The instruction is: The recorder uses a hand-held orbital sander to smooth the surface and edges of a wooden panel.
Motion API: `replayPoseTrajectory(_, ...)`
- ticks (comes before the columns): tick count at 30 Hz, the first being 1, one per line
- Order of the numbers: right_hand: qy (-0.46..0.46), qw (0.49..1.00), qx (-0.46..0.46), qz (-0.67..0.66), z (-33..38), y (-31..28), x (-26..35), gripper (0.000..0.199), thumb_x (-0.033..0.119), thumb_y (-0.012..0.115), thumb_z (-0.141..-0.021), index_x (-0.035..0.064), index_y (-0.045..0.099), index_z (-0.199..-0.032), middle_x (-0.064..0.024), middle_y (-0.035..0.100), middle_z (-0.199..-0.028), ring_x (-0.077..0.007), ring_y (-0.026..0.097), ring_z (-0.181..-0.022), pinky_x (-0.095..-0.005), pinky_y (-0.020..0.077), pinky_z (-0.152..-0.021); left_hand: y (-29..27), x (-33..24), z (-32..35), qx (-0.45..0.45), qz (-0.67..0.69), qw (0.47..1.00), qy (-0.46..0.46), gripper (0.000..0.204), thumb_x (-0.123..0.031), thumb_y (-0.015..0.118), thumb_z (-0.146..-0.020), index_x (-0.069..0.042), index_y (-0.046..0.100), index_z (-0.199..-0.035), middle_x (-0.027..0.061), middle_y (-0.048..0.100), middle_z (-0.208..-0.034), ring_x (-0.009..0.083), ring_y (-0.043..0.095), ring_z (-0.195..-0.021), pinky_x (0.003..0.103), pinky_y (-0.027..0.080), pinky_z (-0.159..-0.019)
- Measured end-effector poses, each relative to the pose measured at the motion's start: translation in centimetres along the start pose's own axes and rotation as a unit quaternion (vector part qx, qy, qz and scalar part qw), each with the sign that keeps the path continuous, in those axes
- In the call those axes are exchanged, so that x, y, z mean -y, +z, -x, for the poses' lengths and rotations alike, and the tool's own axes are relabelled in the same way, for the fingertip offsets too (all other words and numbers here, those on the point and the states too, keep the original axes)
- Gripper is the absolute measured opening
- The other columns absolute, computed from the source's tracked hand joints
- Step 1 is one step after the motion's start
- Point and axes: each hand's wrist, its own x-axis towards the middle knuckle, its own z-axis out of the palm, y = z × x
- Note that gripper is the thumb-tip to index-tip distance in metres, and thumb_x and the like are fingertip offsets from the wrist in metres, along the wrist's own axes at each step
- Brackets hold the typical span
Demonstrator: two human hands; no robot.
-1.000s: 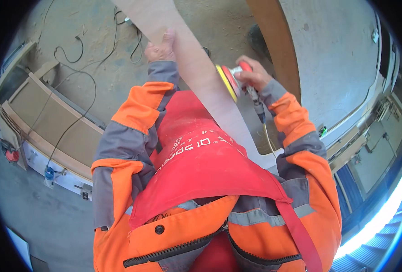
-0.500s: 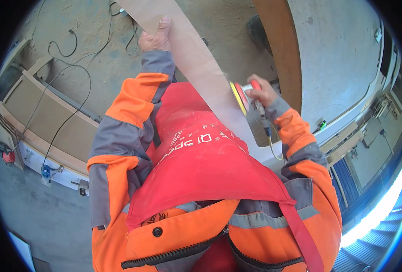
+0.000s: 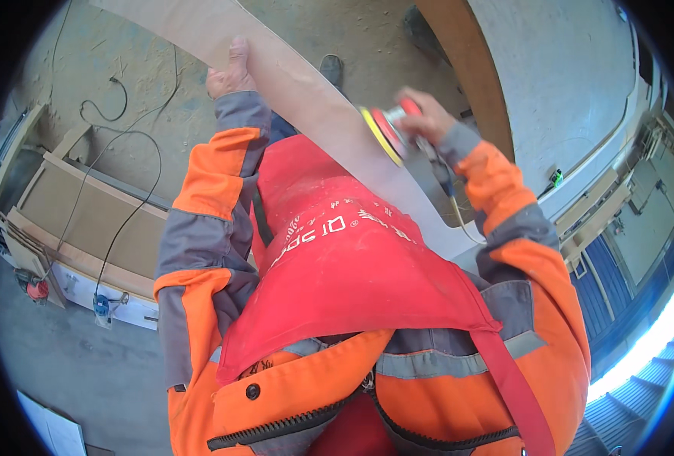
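Note:
A long, pale, slightly curved board [image 3: 314, 99] runs slantwise from the upper left down past the front of my red apron [image 3: 329, 228]. My left hand [image 3: 232, 74] grips its left edge, thumb lying on top and the other fingers partly hidden beneath. In my closed right hand [image 3: 430, 118] is a sander [image 3: 390, 135] with a yellow round pad and a red ring, tilted on its side at the board's right edge. Whether the pad touches the edge is hard to tell. A hose [image 3: 452, 194] trails down from the sander beside my right sleeve.
To the right stands a large pale panel [image 3: 561, 76] with a curved brown edge [image 3: 477, 68]. A wooden frame [image 3: 97, 201] lies at left, with a blue power tool [image 3: 103, 305] and a red one [image 3: 36, 289] near it. Black cables [image 3: 158, 148] cross the dusty floor.
The board's far end has swung left, my left hand moving along with it. My right hand has carried the sander a little left and up along the board's edge.

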Motion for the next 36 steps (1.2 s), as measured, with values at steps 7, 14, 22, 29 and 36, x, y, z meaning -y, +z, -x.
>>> replayPoseTrajectory(7, 0.002, 1.000, 0.011, -0.007, -1.1, 0.1, 2.2, 0.035, 0.024, 0.069, -0.073, 0.0057, 0.050, -0.095, -0.0030, 0.049, -0.072, -0.0108, 0.051, -0.056, -0.0276, 0.0436, -0.045, 0.7, -0.2, 0.9, -0.001, -0.004, 1.000, 0.015, 0.030, -0.011, 0.069, -0.084, 0.000, 0.059, -0.109, 0.0078, 0.064, -0.100, 0.0154, 0.062, -0.083, 0.029, 0.053, -0.073)
replayPoseTrajectory(14, -0.077, 0.997, -0.002, -0.019, -6.8, 0.9, 7.7, 0.034, 0.024, 0.068, -0.072, 0.0049, 0.049, -0.093, -0.0033, 0.050, -0.069, -0.0107, 0.049, -0.054, -0.0287, 0.0413, -0.044, -0.3, 0.6, 0.1, -0.010, -0.095, 0.995, 0.040, 0.034, -0.022, 0.068, -0.086, 0.000, 0.060, -0.110, 0.0058, 0.064, -0.102, 0.0131, 0.060, -0.085, 0.028, 0.049, -0.076)
replayPoseTrajectory(22, -0.014, 1.000, 0.020, 0.007, -5.1, 0.2, 6.0, 0.037, 0.025, 0.068, -0.070, 0.0046, 0.049, -0.095, -0.0034, 0.050, -0.073, -0.0108, 0.049, -0.058, -0.0278, 0.0417, -0.050, -0.3, 0.3, 1.7, -0.041, -0.050, 0.998, -0.006, 0.029, -0.019, 0.072, -0.083, 0.001, 0.062, -0.102, 0.0035, 0.065, -0.095, 0.0097, 0.058, -0.081, 0.025, 0.048, -0.073)
replayPoseTrajectory(29, -0.018, 0.999, 0.015, -0.037, -9.7, 1.7, 13.5, 0.038, 0.024, 0.068, -0.070, 0.0034, 0.050, -0.097, -0.0041, 0.050, -0.071, -0.0116, 0.050, -0.058, -0.0288, 0.0422, -0.050, -0.2, 0.3, 1.4, -0.022, -0.033, 0.999, -0.019, 0.028, -0.019, 0.070, -0.085, 0.001, 0.063, -0.103, 0.0020, 0.065, -0.096, 0.0093, 0.058, -0.084, 0.025, 0.047, -0.077)
replayPoseTrajectory(36, 0.010, 1.000, 0.018, -0.019, -8.5, 1.3, 12.0, 0.037, 0.022, 0.068, -0.071, 0.0031, 0.050, -0.097, -0.0041, 0.050, -0.069, -0.0121, 0.051, -0.058, -0.0286, 0.0426, -0.049, -0.7, 0.8, 1.3, -0.005, -0.046, 0.999, -0.006, 0.027, -0.017, 0.067, -0.087, 0.000, 0.061, -0.107, 0.0026, 0.064, -0.099, 0.0105, 0.058, -0.085, 0.026, 0.048, -0.076)
